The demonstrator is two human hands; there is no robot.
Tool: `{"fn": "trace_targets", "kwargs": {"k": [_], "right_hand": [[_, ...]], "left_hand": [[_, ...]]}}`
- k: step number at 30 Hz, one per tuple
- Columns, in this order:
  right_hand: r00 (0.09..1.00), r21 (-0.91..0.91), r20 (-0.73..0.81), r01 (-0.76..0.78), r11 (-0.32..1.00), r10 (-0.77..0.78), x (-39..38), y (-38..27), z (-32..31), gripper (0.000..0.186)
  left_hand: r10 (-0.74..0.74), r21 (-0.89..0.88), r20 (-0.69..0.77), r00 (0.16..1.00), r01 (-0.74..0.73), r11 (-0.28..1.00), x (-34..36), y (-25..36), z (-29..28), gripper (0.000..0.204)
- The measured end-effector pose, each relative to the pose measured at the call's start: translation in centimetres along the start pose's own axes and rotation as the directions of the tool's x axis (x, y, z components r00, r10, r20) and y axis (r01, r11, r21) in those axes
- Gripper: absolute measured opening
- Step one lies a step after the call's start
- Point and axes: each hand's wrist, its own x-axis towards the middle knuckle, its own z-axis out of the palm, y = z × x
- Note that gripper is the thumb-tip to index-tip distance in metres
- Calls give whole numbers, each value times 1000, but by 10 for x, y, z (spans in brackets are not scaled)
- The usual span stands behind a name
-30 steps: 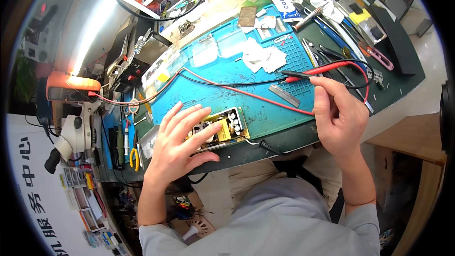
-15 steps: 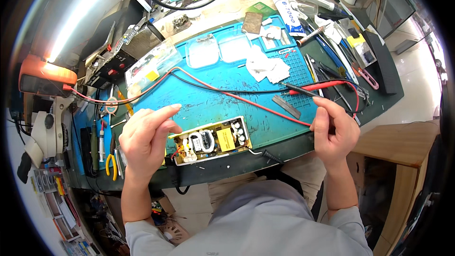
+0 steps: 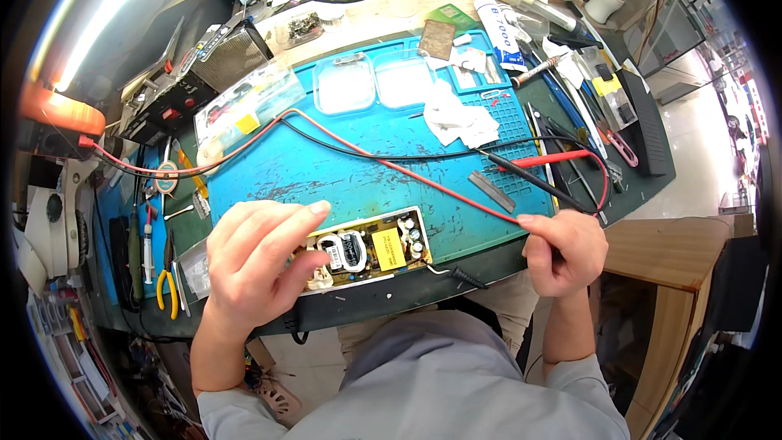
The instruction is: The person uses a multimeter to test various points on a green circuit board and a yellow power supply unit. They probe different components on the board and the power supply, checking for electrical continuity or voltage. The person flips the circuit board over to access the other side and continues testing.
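My left hand (image 3: 265,265) hovers over the left end of a power supply board (image 3: 362,248) in an open tray. Its thumb and forefinger are apart, with nothing between them. A yellow transformer (image 3: 388,248) and a white-and-black coil show on the board. On the right, my right hand (image 3: 566,253) is closed with its fingers curled. Its forefinger tip meets the red lead (image 3: 456,187), and the inside of the hand is hidden. Beyond that hand, a black test probe (image 3: 533,177) and a red test probe (image 3: 550,159) lie on the bench.
A blue mat (image 3: 269,171) carries crumpled tissue (image 3: 456,120), a grey strip (image 3: 492,192) and clear plastic lids (image 3: 344,85). Yellow-handled pliers (image 3: 168,289) lie at left. An orange meter (image 3: 61,118) stands at far left. Several tools lie right; a black power cord (image 3: 466,278) leaves the board.
My right hand has moved down, away from the black probe, which now shows at greater length. My left hand has shifted slightly right relative to the board, covering more of its left end.
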Motion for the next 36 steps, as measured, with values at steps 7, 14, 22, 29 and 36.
{"fn": "trace_targets", "kwargs": {"k": [7, 14, 22, 29, 36], "right_hand": [[996, 72, 31, 81, 994, -84, -3, 0, -1, 33], [998, 22, 21, 60, 998, -60, 1, -3, 3, 28], [999, 3, -16, 28, 1000, -28, 2, -4, 4, 24], [1000, -12, -16, 19, 1000, -19, 2, -5, 3, 23], [1000, 1, -10, 17, 1000, -17, 1, -3, 2, 22]], "left_hand": [[-55, 10, -98, 994, 56, 998, -5, -7, 2, 29], [-86, -5, -168, 982, 86, 996, -5, -7, 1, 43], [-202, -5, -223, 954, 206, 978, -8, -8, -4, 38], [-225, -6, -221, 949, 230, 973, -6, -10, -8, 38], [-164, -15, -171, 972, 164, 986, -6, -7, -5, 40]]}}
